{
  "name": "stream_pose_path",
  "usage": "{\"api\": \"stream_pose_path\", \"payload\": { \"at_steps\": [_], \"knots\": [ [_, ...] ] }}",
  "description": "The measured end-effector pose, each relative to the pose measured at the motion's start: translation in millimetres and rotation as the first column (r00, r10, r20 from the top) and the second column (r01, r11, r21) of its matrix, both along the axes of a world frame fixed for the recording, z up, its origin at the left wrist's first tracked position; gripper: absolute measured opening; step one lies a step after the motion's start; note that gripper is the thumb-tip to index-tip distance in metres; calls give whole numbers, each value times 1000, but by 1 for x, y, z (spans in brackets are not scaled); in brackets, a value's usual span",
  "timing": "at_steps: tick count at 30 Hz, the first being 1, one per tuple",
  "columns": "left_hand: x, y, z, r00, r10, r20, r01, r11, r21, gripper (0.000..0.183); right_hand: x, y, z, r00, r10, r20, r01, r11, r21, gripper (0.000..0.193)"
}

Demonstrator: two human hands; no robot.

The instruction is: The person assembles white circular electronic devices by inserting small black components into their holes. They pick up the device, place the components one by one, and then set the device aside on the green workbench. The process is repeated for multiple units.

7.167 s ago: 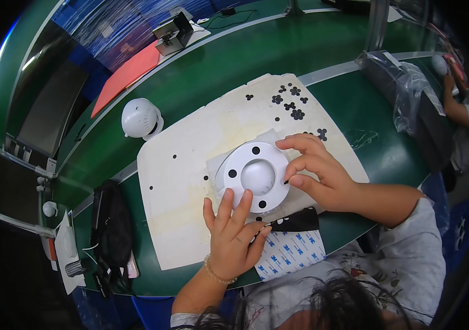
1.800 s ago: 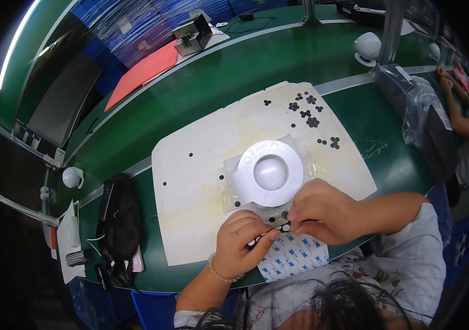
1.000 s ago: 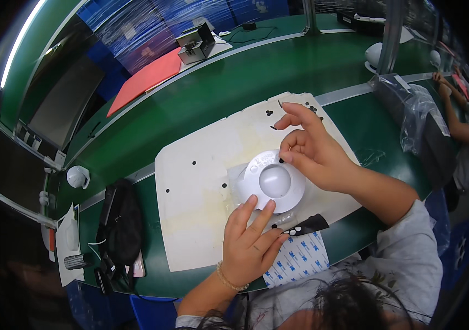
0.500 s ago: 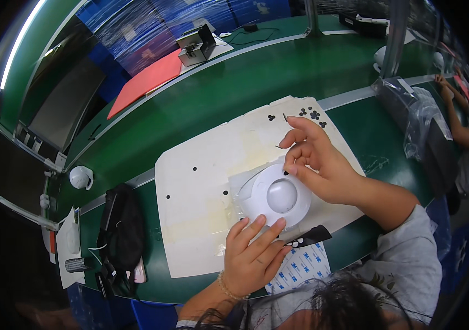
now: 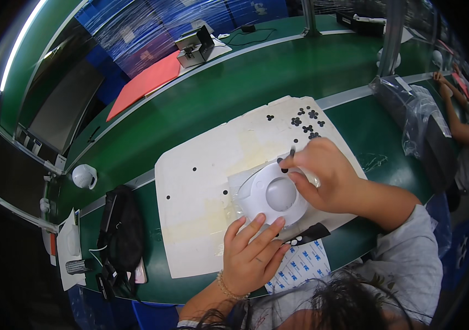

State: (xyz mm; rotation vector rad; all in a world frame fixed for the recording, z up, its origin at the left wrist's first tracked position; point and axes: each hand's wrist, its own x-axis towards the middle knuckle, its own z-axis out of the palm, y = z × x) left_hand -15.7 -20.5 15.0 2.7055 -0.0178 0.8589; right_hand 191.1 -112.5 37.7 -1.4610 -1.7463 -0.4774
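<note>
A white rounded plastic housing [image 5: 260, 193] with a domed round centre lies on a clear plastic bag [image 5: 235, 184] on a cream board [image 5: 196, 220]. My left hand [image 5: 253, 256] rests stretched fingertips on its near edge, holding nothing. At the far right edge, my right hand [image 5: 322, 173] is curled, its thumb and index tips pinching around a small black round pad [image 5: 285, 170]. Whether the pad touches the housing, I cannot tell. Another dark thin piece [image 5: 293, 149] shows by the right fingers, blurred.
Black dot clusters [image 5: 313, 114] sit at the board's far right corner; single black dots lie left. Near me are a printed backing sheet [image 5: 300, 267] and a black strip [image 5: 314, 235]. Left are a black bag [image 5: 121, 231] and another white housing [image 5: 84, 176]. A plastic-wrapped dark box [image 5: 418, 129] stands right.
My right hand has curled its raised fingers in and tilted down toward the housing's far edge, uncovering more black dots on the board. My left hand stays in place.
</note>
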Motion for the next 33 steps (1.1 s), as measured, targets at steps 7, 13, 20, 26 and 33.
{"api": "stream_pose_path", "payload": {
  "at_steps": [7,13,20,26,33],
  "knots": [
    [0,-1,0,1000,-7,9,7,1000,-9,10,-2,17,4,839,204,-505,-260,965,-43,57],
    [0,-2,-1,1000,-9,17,9,1000,-12,10,-13,25,15,818,145,-556,-355,889,-290,54],
    [1,-1,-3,1000,-21,17,20,1000,12,12,-16,27,14,822,168,-545,-339,912,-229,52],
    [1,-1,-4,1000,-12,15,12,1000,14,12,-16,27,14,853,183,-489,-328,917,-227,53],
    [2,-1,-3,1000,-10,18,9,999,39,12,-21,20,12,996,75,-40,-80,988,-135,42]
  ]
}}
